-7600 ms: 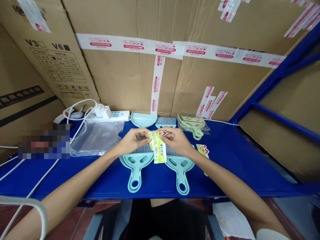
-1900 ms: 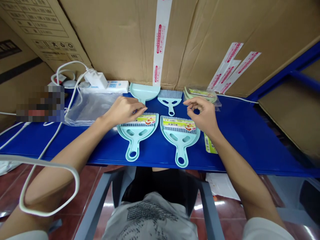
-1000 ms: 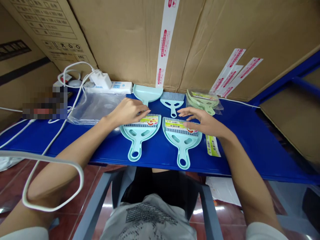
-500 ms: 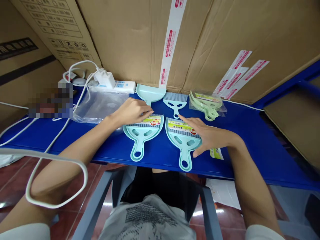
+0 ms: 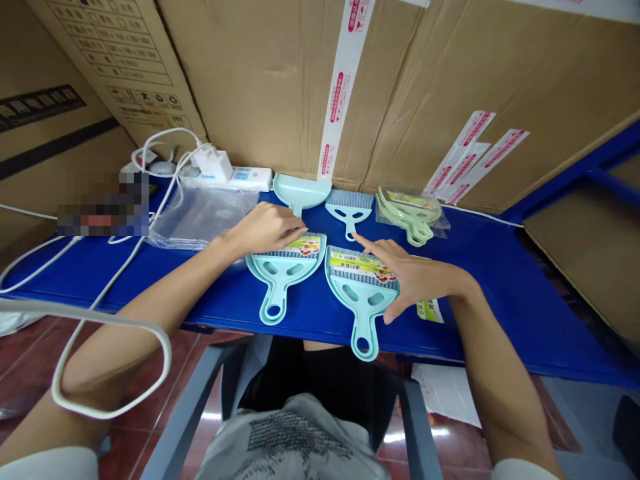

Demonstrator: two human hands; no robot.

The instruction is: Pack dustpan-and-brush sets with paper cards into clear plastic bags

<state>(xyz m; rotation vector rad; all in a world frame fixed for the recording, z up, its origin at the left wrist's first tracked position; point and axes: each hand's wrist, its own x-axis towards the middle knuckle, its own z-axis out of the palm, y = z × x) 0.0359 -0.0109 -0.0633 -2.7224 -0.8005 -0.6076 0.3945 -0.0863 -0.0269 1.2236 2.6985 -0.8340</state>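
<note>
Two light-teal dustpan-and-brush sets lie side by side on the blue table, handles toward me. My left hand (image 5: 270,228) rests at the upper left of the left set (image 5: 285,270), fingers curled together; what they hold, if anything, is hidden. My right hand (image 5: 413,270) is open at the right edge of the right set (image 5: 357,293), thumb and index finger spread apart. A yellow-green printed card (image 5: 429,310) lies partly under that hand. Behind the sets are a loose teal dustpan (image 5: 301,191) and a small teal brush (image 5: 349,212), its handle near my right index fingertip.
Green dustpan sets in clear plastic (image 5: 410,213) lie at the back right. Clear plastic bags (image 5: 205,213) are stacked at the left, before a white power strip (image 5: 250,177). A white cable (image 5: 117,283) loops over my left arm. Cardboard boxes (image 5: 280,87) wall the back.
The right dustpan set has slid toward me, and its handle end now reaches past the table's front edge. Both hands keep nearly the same pose. The view has shifted slightly.
</note>
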